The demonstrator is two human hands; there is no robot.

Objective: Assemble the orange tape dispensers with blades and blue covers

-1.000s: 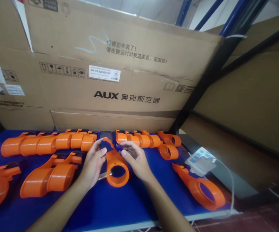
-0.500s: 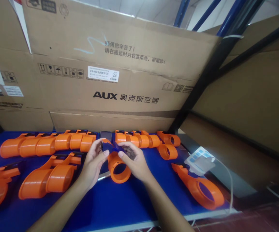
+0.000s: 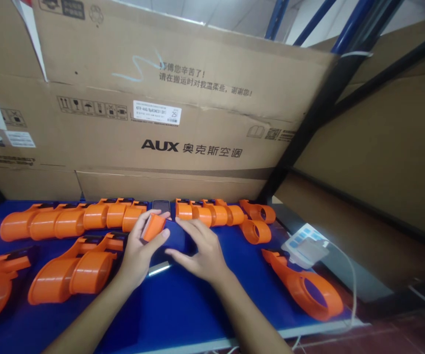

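Observation:
My left hand [image 3: 137,250] is closed on an orange tape dispenser [image 3: 154,226], whose toothed edge faces up and left. A dark blue part [image 3: 176,236] adjoins the orange piece on its right. My right hand [image 3: 204,248] holds this blue part between its thumb at the lower edge and its fingers at the upper edge. The dispenser's ring is out of sight. Just below the hands a thin metallic strip [image 3: 159,268] lies on the blue table [image 3: 183,309].
Rows of orange dispensers [image 3: 68,222] line the table's back, with more at left. A dark phone-like device [image 3: 161,206] lies behind my hands. At right are a single dispenser [image 3: 311,295] and a white box with a cable [image 3: 305,247]. Cardboard [image 3: 197,123] rises behind.
The held dispenser has turned: its ring, which hung between my hands, is no longer visible, and its orange toothed end now faces up. My right hand's fingers have spread wider.

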